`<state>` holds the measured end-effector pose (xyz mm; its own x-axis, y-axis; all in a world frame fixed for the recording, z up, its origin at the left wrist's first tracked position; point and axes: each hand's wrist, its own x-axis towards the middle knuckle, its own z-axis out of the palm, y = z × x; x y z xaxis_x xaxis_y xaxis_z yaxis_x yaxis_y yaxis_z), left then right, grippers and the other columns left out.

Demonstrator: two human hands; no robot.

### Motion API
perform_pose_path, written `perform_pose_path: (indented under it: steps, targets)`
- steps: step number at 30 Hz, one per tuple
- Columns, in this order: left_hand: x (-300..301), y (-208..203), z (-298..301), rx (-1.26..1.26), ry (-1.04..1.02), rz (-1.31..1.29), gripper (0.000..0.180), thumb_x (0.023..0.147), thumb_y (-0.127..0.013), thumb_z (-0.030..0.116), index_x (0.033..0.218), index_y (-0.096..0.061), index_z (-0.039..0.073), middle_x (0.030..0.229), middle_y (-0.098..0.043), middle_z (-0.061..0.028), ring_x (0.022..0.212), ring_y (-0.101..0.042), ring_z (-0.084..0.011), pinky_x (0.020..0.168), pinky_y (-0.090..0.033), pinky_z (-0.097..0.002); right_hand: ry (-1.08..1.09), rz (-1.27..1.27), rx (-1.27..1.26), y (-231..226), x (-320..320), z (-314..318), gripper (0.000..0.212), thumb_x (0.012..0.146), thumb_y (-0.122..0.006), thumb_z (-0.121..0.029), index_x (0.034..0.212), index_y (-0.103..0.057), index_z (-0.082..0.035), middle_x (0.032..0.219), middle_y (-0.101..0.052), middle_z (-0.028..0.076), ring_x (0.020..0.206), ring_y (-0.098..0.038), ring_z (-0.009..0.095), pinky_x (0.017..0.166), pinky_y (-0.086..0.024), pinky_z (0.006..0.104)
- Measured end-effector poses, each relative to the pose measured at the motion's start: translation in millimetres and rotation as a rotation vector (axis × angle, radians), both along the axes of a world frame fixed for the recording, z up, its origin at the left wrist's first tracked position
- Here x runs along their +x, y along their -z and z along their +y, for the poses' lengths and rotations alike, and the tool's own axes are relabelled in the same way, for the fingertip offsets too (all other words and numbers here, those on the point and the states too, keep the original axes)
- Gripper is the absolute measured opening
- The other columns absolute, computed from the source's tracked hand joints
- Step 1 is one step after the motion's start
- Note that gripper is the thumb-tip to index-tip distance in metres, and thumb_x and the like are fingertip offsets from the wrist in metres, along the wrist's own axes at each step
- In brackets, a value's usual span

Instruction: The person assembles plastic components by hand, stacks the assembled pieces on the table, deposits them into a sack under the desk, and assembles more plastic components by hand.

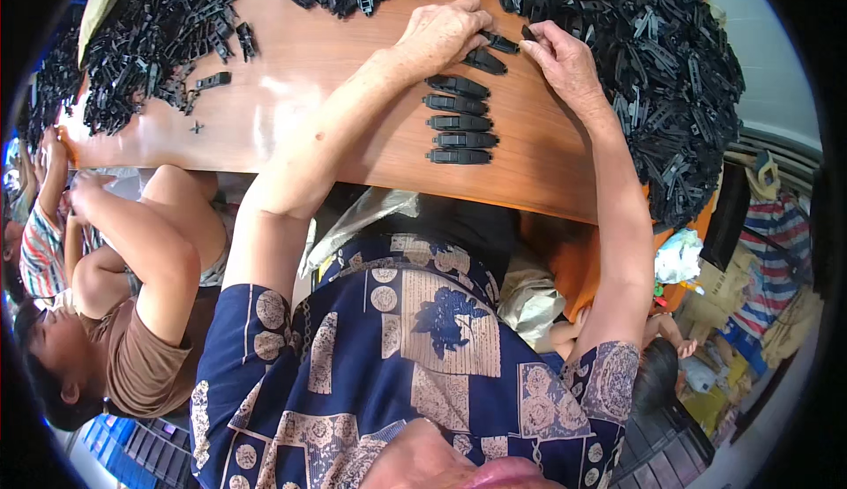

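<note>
My left hand [448,28] is curled over the table, its fingers closed at one end of a black plastic part [503,44]. A second elongated black part [484,62] lies just below those fingers. Between the thumb and fingers of my right hand [567,63] is a small dark piece [528,33], pinched and mostly hidden. Below my hands, several matching black plastic casings [459,123] lie side by side in a column, each with a narrow tip pointing left.
Heaped black plastic parts [675,92] cover the right of the brown table [371,154] and its far edge. Another pile [150,39] spreads at the far left, with a loose part [213,80] beside it. A person in a brown top [150,357] sits at my left.
</note>
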<state>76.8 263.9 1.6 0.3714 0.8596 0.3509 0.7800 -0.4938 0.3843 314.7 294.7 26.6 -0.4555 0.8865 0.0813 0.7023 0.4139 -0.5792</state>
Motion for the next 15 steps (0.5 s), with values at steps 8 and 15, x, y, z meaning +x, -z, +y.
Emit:
perform_pose_path:
  steps: [8,15]
  targets:
    - [-16.2,18.5,3.1,-0.075,0.085,-0.264,0.025,0.088,-0.072,0.015,0.111,-0.068,0.004,0.106,-0.064,-0.011,0.097,-0.066,-0.0345,0.082,-0.053,-0.0445,-0.301,-0.229,0.142,-15.8,-7.8,11.8,0.019,0.093,-0.068,-0.022,0.106,-0.063,-0.009,0.092,-0.07,0.016,0.09,-0.067,0.039,0.075,-0.053,0.0485]
    - [-19.0,21.9,3.7,-0.022,0.124,-0.265,0.023,0.089,-0.072,0.014,0.108,-0.068,0.002,0.103,-0.064,-0.0119,0.097,-0.066,-0.035,0.082,-0.053,-0.0426,-0.384,-0.237,0.124,-11.3,-27.9,16.6,0.022,0.092,-0.068,-0.021,0.092,-0.054,-0.005,0.087,-0.066,0.018,0.086,-0.064,0.042,0.072,-0.05,0.0509]
